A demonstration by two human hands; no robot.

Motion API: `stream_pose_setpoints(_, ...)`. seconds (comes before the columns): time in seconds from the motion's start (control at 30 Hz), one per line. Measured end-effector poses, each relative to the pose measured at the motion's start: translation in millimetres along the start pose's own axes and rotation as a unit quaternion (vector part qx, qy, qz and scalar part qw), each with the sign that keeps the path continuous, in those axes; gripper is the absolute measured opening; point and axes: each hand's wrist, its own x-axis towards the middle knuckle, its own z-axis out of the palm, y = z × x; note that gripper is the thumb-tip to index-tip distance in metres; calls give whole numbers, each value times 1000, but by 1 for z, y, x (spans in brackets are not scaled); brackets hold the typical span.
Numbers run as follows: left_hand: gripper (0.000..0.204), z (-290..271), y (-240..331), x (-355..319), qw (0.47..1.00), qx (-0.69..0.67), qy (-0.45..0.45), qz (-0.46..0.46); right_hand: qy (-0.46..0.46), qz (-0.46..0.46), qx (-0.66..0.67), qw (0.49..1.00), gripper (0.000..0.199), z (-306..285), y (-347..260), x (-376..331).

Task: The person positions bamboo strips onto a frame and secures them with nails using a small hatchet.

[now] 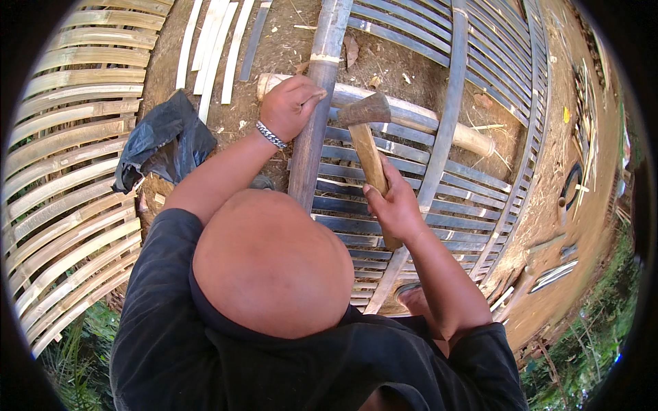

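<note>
My right hand grips the wooden handle of an axe, whose dark metal head is held above the bamboo frame. My left hand, with a chain bracelet at the wrist, is closed in a pinch against a dark bamboo pole. What its fingertips hold, if anything, is too small to make out. The pole lies across a panel of dark bamboo slats. Beneath the pole and slats runs a thicker, pale bamboo log.
A black plastic bag lies on the soil left of my left arm. Pale loose strips rest beyond it. A rack of light bamboo slats stands at the far left. Thin sticks and a black coil lie on the right.
</note>
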Motion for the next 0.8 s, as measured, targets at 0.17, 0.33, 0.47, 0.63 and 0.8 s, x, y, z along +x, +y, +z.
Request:
stream_pose_setpoints(0.17, 10, -7, -5, 1, 998, -47, -6, -46, -16, 9, 28, 999, 67, 0, -11, 10)
stream_pose_setpoints(0.33, 7, -5, -3, 4, 998, -52, -3, -25, -24, 48, 88, 995, 68, -5, -19, 13)
stream_pose_setpoints(0.47, 9, -5, 0, 5, 1000, 10, -24, 7, -12, -10, -14, 1000, 68, -8, -9, 15)
stream_pose_setpoints(0.63, 10, -7, -3, 4, 999, 15, -37, -2, 39, -126, -188, 973, 65, -11, -22, 18)
stream_pose_setpoints(0.8, 9, -4, -3, 3, 1000, -23, 0, -16, 98, -261, -241, 930, 63, -13, -19, 36)
